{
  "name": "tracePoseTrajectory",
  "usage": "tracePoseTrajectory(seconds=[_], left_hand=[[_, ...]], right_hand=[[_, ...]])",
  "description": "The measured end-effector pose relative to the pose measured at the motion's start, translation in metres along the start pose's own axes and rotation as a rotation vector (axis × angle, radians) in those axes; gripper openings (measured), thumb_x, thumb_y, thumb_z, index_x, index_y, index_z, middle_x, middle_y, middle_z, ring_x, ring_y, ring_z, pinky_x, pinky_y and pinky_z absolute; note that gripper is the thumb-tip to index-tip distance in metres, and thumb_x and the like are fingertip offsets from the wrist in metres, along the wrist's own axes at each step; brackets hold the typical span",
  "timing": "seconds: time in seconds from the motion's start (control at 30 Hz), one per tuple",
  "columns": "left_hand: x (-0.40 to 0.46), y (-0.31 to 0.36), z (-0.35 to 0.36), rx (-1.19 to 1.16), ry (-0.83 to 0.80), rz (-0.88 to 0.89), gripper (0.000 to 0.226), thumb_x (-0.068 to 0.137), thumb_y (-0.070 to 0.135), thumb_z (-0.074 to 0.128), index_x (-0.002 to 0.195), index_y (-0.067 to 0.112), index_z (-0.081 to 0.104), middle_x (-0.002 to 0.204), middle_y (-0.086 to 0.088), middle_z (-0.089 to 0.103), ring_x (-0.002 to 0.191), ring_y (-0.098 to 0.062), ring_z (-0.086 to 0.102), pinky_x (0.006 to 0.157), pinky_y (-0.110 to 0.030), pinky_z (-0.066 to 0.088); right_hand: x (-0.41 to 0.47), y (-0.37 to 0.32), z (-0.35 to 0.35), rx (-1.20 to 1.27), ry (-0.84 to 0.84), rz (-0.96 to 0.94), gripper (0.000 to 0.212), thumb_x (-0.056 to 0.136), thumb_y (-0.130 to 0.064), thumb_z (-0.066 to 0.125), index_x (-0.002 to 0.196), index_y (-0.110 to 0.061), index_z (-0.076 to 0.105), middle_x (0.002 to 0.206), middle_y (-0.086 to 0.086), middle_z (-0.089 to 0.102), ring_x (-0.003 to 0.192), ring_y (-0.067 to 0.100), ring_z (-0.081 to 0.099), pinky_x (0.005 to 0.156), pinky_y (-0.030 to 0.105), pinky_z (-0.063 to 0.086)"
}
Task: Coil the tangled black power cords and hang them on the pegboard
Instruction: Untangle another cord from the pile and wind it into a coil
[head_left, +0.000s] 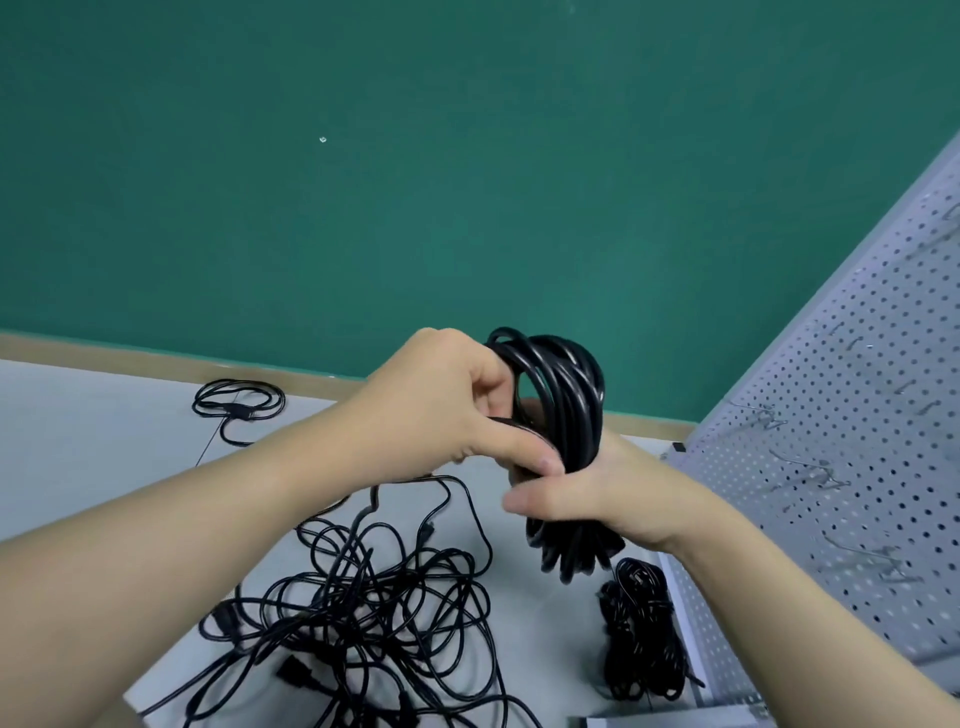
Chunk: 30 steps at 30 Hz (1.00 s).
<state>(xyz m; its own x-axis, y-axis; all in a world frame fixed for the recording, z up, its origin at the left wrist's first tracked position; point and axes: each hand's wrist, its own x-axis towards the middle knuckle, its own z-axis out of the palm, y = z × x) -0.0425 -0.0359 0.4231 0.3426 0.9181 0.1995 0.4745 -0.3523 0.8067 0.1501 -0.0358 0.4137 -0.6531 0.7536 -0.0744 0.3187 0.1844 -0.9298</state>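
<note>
A coiled black power cord (563, 395) is held upright in front of me, at the middle of the view. My right hand (597, 493) grips the coil around its middle from the right. My left hand (441, 405) pinches the cord's loose end against the coil from the left. A tangled heap of black cords (374, 613) lies on the grey floor below my hands. A bundled cord (641, 629) lies at the foot of the white pegboard (831, 415), which stands at the right with several metal hooks (810, 467).
A small looped cord (239, 402) lies apart on the floor at the back left. A green wall (363, 182) with a tan baseboard closes the far side. The grey floor (104, 441) stretches to the left.
</note>
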Motion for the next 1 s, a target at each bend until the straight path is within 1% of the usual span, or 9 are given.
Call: tracePoseTrajectory(seconds=[0.07, 0.17, 0.23, 0.33, 0.43, 0.57, 0.7, 0.87, 1.0], left_hand=[[0.002, -0.005, 0.001, 0.079, 0.072, -0.042, 0.067, 0.048, 0.064, 0.091, 0.056, 0.008, 0.055, 0.045, -0.001, 0.044, 0.048, -0.013, 0.035, 0.051, -0.031, 0.032], [0.004, -0.009, 0.002, 0.071, 0.135, -0.028, 0.066, 0.051, 0.068, 0.087, 0.056, 0.01, 0.055, 0.045, 0.004, 0.046, 0.047, -0.011, 0.035, 0.051, -0.03, 0.033], [0.006, -0.01, -0.001, -0.014, 0.108, 0.01, 0.053, 0.064, 0.059, 0.085, 0.061, 0.011, 0.061, 0.046, 0.006, 0.049, 0.046, -0.01, 0.037, 0.049, -0.025, 0.033], [0.009, -0.011, -0.005, -0.199, 0.077, 0.055, 0.038, 0.078, 0.051, 0.075, 0.07, 0.015, 0.065, 0.052, -0.006, 0.054, 0.047, -0.017, 0.044, 0.049, -0.03, 0.041], [0.007, -0.021, 0.005, -0.22, 0.043, 0.006, 0.049, 0.088, 0.057, 0.063, 0.072, 0.012, 0.057, 0.053, -0.006, 0.059, 0.049, -0.019, 0.05, 0.055, -0.031, 0.046], [0.001, -0.045, 0.018, -0.048, -0.176, -0.081, 0.06, 0.1, 0.065, 0.033, 0.069, 0.019, 0.057, 0.061, 0.0, 0.063, 0.062, -0.021, 0.056, 0.07, -0.044, 0.048], [-0.006, -0.044, 0.021, -0.032, -0.05, 0.016, 0.051, 0.099, 0.06, 0.031, 0.065, 0.023, 0.041, 0.057, 0.01, 0.041, 0.056, -0.011, 0.039, 0.057, -0.036, 0.039], [-0.005, -0.023, 0.016, -0.265, 0.168, 0.049, 0.049, 0.1, 0.057, 0.035, 0.058, 0.032, 0.036, 0.056, 0.013, 0.03, 0.052, -0.011, 0.028, 0.05, -0.026, 0.03], [0.002, -0.013, 0.016, -0.322, 0.239, -0.07, 0.062, 0.109, 0.047, 0.038, 0.052, 0.022, 0.035, 0.05, 0.003, 0.032, 0.043, -0.015, 0.026, 0.05, -0.027, 0.032]], right_hand=[[0.0, 0.005, 0.005, 0.043, 0.046, 0.078, 0.023, 0.072, -0.005, 0.063, 0.074, -0.004, 0.041, 0.074, 0.014, 0.035, 0.069, 0.026, 0.034, 0.064, 0.04, 0.03], [0.001, 0.006, 0.007, 0.28, 0.09, 0.181, 0.025, 0.066, -0.002, 0.056, 0.083, 0.007, 0.04, 0.08, 0.019, 0.035, 0.071, 0.031, 0.034, 0.061, 0.038, 0.034], [0.002, 0.003, 0.003, 0.549, 0.064, 0.236, 0.03, 0.06, -0.003, 0.059, 0.088, 0.0, 0.049, 0.079, 0.016, 0.038, 0.066, 0.023, 0.037, 0.06, 0.032, 0.039], [0.003, -0.003, -0.004, 0.925, -0.044, 0.166, 0.046, 0.055, -0.005, 0.066, 0.099, -0.009, 0.054, 0.08, 0.005, 0.039, 0.071, 0.017, 0.021, 0.064, 0.026, 0.041], [0.002, -0.008, -0.011, 1.039, -0.042, 0.031, 0.042, 0.057, -0.007, 0.069, 0.095, -0.009, 0.049, 0.081, 0.005, 0.042, 0.068, 0.015, 0.031, 0.066, 0.028, 0.045], [0.003, -0.006, -0.024, 1.211, 0.084, -0.057, 0.039, 0.057, -0.005, 0.066, 0.088, -0.012, 0.043, 0.08, 0.005, 0.04, 0.066, 0.015, 0.032, 0.065, 0.027, 0.043], [0.003, -0.001, -0.033, 1.218, 0.171, 0.031, 0.05, 0.054, -0.008, 0.076, 0.098, -0.001, 0.056, 0.08, 0.006, 0.043, 0.066, 0.015, 0.033, 0.062, 0.028, 0.044], [0.0, 0.003, -0.027, 0.934, 0.059, 0.161, 0.075, 0.054, -0.025, 0.092, 0.116, 0.002, 0.059, 0.078, 0.007, 0.051, 0.061, 0.015, 0.045, 0.06, 0.028, 0.047], [0.0, -0.003, -0.003, 0.706, -0.041, 0.12, 0.063, 0.061, -0.014, 0.073, 0.119, -0.001, 0.056, 0.071, 0.006, 0.042, 0.057, 0.015, 0.041, 0.06, 0.028, 0.042]])
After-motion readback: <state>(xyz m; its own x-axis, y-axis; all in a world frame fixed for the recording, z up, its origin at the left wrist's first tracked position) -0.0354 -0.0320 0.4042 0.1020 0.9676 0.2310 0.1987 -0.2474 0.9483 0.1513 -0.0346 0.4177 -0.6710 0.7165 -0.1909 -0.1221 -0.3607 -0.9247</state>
